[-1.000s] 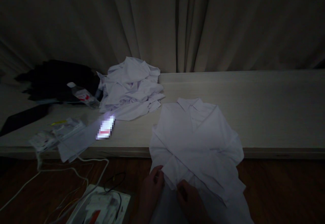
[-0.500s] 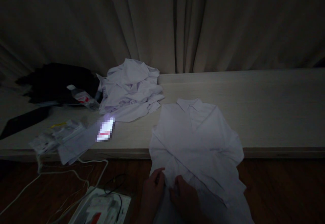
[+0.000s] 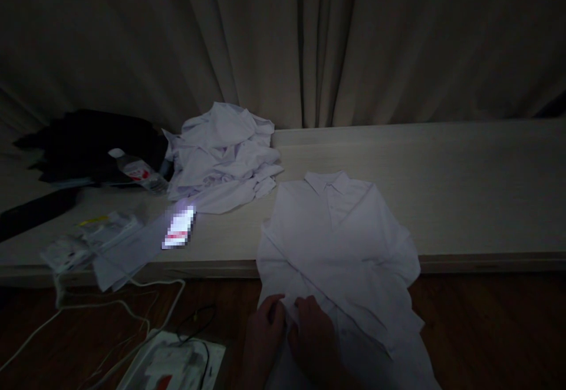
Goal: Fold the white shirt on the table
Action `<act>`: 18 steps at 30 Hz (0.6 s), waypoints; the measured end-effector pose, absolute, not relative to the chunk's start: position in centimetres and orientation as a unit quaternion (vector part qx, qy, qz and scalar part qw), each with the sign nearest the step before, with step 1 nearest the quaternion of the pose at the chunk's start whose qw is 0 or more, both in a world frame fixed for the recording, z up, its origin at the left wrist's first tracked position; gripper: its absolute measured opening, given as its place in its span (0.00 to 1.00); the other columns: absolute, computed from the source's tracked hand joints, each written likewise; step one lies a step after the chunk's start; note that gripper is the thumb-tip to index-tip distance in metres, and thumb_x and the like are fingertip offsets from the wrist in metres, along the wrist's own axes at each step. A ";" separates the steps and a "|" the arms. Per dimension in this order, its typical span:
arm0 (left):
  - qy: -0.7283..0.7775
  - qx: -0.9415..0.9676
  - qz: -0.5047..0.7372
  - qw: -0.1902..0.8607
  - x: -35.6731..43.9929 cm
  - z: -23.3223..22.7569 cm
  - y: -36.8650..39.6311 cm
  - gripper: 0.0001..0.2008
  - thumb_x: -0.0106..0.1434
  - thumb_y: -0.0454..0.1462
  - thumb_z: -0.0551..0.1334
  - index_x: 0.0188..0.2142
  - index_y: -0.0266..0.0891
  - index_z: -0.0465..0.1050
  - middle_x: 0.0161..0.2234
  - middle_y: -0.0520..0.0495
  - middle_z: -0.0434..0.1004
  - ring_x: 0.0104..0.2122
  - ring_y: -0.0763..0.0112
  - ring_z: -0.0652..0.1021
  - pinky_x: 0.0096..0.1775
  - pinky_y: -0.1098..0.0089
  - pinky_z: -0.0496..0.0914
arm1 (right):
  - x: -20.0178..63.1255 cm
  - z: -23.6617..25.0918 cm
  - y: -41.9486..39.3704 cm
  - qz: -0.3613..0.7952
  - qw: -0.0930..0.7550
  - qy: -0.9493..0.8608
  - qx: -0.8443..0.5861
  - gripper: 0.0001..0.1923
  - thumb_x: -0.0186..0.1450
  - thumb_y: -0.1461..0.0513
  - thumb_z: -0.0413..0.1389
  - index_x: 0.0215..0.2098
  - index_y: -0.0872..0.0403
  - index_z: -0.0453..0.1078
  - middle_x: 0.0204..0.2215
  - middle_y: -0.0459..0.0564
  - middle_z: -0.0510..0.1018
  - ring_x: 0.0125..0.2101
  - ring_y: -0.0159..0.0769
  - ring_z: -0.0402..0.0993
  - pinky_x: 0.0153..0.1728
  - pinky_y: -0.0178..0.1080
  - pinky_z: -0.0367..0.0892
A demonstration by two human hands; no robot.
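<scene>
A white collared shirt (image 3: 340, 242) lies front up, its collar on the pale bench and its lower part hanging over the front edge toward me. One sleeve runs slantwise across the shirt's front. My left hand (image 3: 266, 325) pinches fabric at the left side of the shirt, near the sleeve end. Just beside it, my right hand (image 3: 312, 334) has its fingers curled and closed on the same white cloth. The dim light hides the exact fold between the fingertips.
A heap of white shirts (image 3: 225, 148) sits at the back, with black clothing (image 3: 95, 145) and a plastic bottle (image 3: 139, 171) to its left. A lit phone (image 3: 179, 228) lies near papers (image 3: 126, 254). White cables (image 3: 172, 301) trail to a box (image 3: 177, 360) on the floor.
My right hand has moved slightly up and left, closer to my left hand, its fingers now further over the cloth. The whole view has shifted a little.
</scene>
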State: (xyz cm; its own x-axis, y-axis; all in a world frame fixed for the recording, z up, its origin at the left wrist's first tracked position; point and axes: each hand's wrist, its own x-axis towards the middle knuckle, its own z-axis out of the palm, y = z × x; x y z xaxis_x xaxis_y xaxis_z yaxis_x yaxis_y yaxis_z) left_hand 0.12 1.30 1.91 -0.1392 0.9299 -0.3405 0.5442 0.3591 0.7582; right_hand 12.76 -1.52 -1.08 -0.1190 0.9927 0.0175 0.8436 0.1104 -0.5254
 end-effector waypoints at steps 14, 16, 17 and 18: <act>0.732 0.518 0.222 0.383 0.2 2.1 1.7 0.18 0.58 0.46 0.50 0.40 0.41 0.72 0.27 0.48 0.78 0.27 0.65 0.77 0.31 0.68 0.68 | 13.5 -1.9 -2.3 0.221 0.240 -0.710 -0.624 0.32 0.48 0.71 0.47 0.52 0.55 0.59 0.44 0.55 0.70 0.44 0.42 0.67 0.46 0.43 0.65; 0.731 0.519 0.225 0.381 0.3 2.2 1.6 0.17 0.58 0.45 0.50 0.39 0.41 0.72 0.27 0.48 0.78 0.27 0.65 0.76 0.31 0.68 0.68 | 13.6 -2.1 -2.3 0.222 0.248 -0.705 -0.626 0.33 0.47 0.71 0.47 0.53 0.55 0.58 0.44 0.55 0.70 0.44 0.42 0.67 0.46 0.44 0.65; 0.732 0.519 0.226 0.380 0.3 2.2 1.6 0.17 0.58 0.45 0.50 0.39 0.42 0.72 0.26 0.49 0.78 0.27 0.65 0.76 0.31 0.68 0.68 | 13.6 -2.1 -2.4 0.225 0.251 -0.703 -0.627 0.33 0.47 0.71 0.47 0.53 0.54 0.58 0.44 0.54 0.70 0.43 0.42 0.67 0.45 0.44 0.65; 0.730 0.519 0.227 0.382 0.4 2.2 1.6 0.17 0.58 0.45 0.50 0.40 0.42 0.72 0.26 0.49 0.78 0.26 0.66 0.76 0.31 0.69 0.68 | 13.6 -2.2 -2.4 0.227 0.254 -0.698 -0.630 0.33 0.47 0.71 0.47 0.53 0.54 0.58 0.44 0.54 0.70 0.43 0.42 0.67 0.45 0.44 0.65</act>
